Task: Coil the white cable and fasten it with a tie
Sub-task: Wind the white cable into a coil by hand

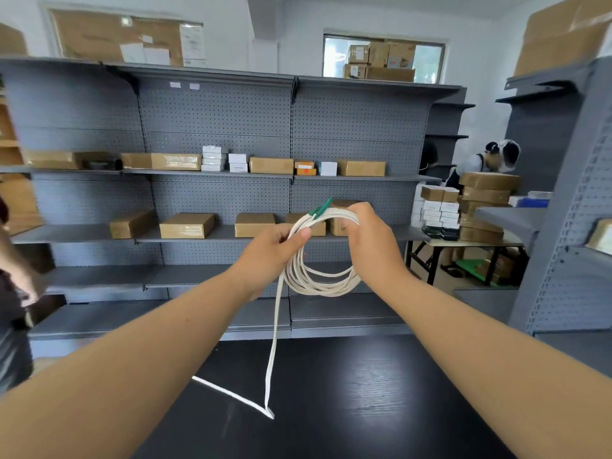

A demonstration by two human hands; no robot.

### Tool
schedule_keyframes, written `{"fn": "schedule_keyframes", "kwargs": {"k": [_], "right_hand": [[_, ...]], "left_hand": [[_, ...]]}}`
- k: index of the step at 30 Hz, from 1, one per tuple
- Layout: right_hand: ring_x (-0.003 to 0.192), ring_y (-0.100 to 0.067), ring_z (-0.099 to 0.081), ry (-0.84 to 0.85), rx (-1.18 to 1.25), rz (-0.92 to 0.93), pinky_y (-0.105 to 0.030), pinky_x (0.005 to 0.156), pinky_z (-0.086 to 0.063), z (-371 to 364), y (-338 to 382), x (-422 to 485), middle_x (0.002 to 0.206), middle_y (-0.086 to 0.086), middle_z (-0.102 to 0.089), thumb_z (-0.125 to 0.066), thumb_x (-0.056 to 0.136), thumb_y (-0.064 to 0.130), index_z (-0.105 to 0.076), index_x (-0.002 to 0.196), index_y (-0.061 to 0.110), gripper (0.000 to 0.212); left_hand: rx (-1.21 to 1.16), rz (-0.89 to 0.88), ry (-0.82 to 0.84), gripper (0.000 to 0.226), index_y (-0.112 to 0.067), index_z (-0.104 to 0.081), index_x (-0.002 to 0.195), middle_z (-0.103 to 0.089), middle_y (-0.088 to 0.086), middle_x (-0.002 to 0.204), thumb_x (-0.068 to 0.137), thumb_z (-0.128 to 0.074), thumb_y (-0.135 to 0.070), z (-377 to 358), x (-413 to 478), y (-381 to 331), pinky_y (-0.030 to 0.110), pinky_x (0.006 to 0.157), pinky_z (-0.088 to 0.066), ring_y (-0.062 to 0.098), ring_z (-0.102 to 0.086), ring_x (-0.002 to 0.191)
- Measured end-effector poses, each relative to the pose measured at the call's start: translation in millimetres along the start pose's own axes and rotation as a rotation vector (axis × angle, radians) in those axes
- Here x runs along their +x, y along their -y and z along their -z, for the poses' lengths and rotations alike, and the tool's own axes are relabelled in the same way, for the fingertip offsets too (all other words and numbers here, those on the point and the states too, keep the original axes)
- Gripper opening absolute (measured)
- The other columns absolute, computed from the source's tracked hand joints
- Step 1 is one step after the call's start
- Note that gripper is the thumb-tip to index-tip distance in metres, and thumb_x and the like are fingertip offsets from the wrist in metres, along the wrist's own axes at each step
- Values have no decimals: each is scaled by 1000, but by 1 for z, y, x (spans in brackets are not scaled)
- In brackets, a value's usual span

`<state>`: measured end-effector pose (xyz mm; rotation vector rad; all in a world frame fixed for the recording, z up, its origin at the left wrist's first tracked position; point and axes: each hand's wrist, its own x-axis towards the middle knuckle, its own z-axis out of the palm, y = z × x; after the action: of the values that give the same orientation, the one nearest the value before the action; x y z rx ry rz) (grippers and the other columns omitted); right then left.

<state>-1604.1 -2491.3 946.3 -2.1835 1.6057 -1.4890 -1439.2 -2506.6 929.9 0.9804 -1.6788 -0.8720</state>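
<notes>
Left grip [275, 251], right grip [371, 236] on cable [319, 287]; shelves [82, 234] behind.

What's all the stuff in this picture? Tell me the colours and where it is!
white cable: one, white, mostly coiled between the hands, tail hanging to the table
green connectors: apparently two, green, atop the coil
table: one, black, below the arms
shelves: several units, grey, back wall and right side
parcels: many, brown, on shelves and stacked at right
small boxes: several, white, middle shelf and right
person at the back: one, light top, far right
person at the left edge: one, dark clothes, cut off
left hand: one, holds the coil's left side
right hand: one, grips the coil's top right
</notes>
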Motion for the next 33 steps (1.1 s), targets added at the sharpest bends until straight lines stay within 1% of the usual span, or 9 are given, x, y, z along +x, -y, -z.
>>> {"fn": "schedule_keyframes", "kwargs": {"k": [3,9,12,15,18,22,25,30,33], "right_hand": [[81,-21,-48,-23,31,-19,-30,65,-34,0,-5,-1,92,-3,-53,-36,99,21,-48,110,11,20],[81,-23,-49,-78,107,-74,-30,66,-35,-4,-12,3,91,-3,-52,-38,99,21,-48,110,9,20],[81,-32,-59,-65,167,-91,-42,70,-49,-12,-13,4,92,-3,-53,-37,98,21,-48,112,9,21],[76,-31,-61,-4,215,-113,-44,69,-54,-23,-16,5,87,-1,-53,-37,99,24,-47,110,12,20],[75,-28,-57,76,186,-96,-43,70,-52,-34,-19,7,75,1,-51,-36,99,26,-44,101,16,13],[83,-25,-57,186,69,-75,-35,68,-44,-45,-17,10,92,-6,-57,-35,99,28,-43,119,12,27],[100,-24,-58,250,118,-88,-37,84,-46,-53,-12,15,115,-5,-57,-40,97,32,-37,129,16,36],[133,-16,-33,262,181,9,-26,104,-26,-64,2,21,146,-4,-31,-47,93,36,-18,145,19,61],[135,-14,-31,352,100,69,-21,101,-23,-73,11,24,148,-4,-32,-45,95,34,-19,145,21,58]], "left_hand": [[-106,29,-70,19,-21,-61,90,-59,2,76,93,-49,-36,-17,-7,3,24,63,-42,6,-58,66],[-239,28,-120,24,-13,-59,80,-65,6,79,95,-49,-29,-26,-17,15,35,78,-47,24,-59,81],[-297,36,-138,24,-8,-52,85,-63,10,73,97,-44,-26,-25,-17,16,27,68,-54,21,-66,73],[-180,35,-176,21,-13,-49,85,-58,6,66,99,-40,-27,-18,-20,16,25,66,-54,16,-69,64],[5,25,-225,22,-20,-47,82,-59,3,65,98,-39,-32,-7,-19,18,29,70,-51,21,-70,68],[158,35,-220,22,-20,-45,82,-60,0,63,99,-38,-32,11,-14,24,19,57,-50,17,-71,62],[225,61,-194,21,-16,-45,87,-59,1,63,99,-37,-32,23,-9,28,12,49,-46,9,-67,52],[500,26,-66,23,-15,-46,90,-64,0,63,99,-36,-34,51,-1,35,12,53,-43,3,-63,53],[603,3,33,24,-16,-45,86,-68,4,66,98,-37,-34,65,1,39,21,60,-47,11,-66,61]]}}
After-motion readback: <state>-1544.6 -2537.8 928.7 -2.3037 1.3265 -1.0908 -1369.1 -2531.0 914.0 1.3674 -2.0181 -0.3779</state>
